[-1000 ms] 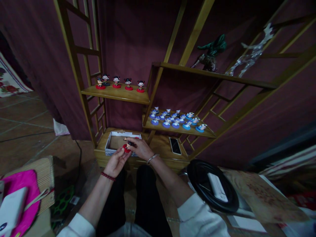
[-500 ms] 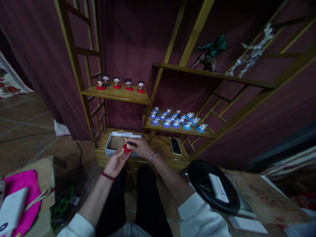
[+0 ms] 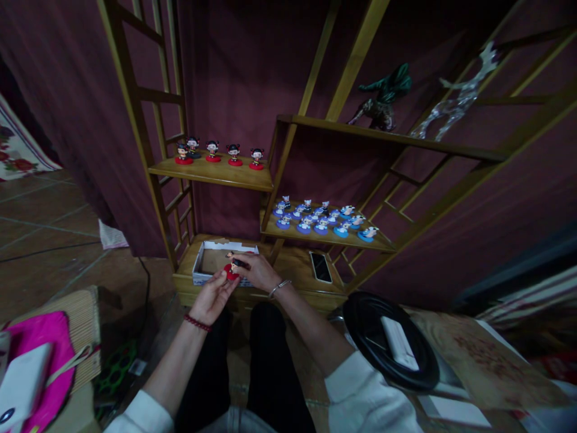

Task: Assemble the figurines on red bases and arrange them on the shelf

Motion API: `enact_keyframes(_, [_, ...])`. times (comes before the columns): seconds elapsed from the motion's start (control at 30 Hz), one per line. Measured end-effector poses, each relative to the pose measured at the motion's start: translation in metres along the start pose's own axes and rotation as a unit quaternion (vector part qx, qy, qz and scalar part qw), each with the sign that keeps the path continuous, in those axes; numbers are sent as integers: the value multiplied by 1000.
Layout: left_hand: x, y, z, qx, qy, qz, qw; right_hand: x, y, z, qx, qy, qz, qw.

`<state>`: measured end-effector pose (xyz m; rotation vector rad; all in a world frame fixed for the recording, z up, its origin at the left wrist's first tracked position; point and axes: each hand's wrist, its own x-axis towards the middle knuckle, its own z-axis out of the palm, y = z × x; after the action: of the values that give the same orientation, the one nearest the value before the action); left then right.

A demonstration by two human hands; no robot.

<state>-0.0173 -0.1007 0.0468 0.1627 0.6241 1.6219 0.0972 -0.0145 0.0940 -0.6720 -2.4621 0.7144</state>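
Between my two hands is a small figurine (image 3: 231, 272) with a red round base and a dark-haired head, held over the near edge of a white open box (image 3: 198, 269). The fingers of my left hand (image 3: 214, 300) grip its red base from below. My right hand (image 3: 258, 270) closes on its upper part from the right, and its fingers partly cover the figure. Another small figure (image 3: 229, 255) shows in the box just beyond my fingers. Similar red-based figurines (image 3: 234, 155) stand on the upper left shelf.
Several purple- and blue-based figurines (image 3: 321, 226) crowd the middle shelf (image 3: 383, 243). A phone (image 3: 320, 267) lies on the lowest board. Above stand a green statue (image 3: 387, 96) and a clear deer-like ornament (image 3: 460, 99). A black-lidded bin (image 3: 360, 313) is at right, a pink mat (image 3: 58, 343) at left.
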Motion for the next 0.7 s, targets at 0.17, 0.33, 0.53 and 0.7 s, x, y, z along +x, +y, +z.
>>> enact_keyframes(0.17, [0, -1, 0, -3, 4, 2, 1000, -3, -2, 2, -5, 16, 6, 1000])
enact_keyframes(0.33, [-1, 0, 2, -4, 12, -2, 1000, -3, -1, 3, 1, 14, 4, 1000])
enact_keyframes(0.53, [-1, 6, 7, -25, 10, -9, 1000, -3, -6, -1, -15, 17, 11, 1000])
enact_keyframes(0.7, [-1, 10, 12, -27, 14, -4, 1000, -3, -10, -5, 2, 29, 32, 999])
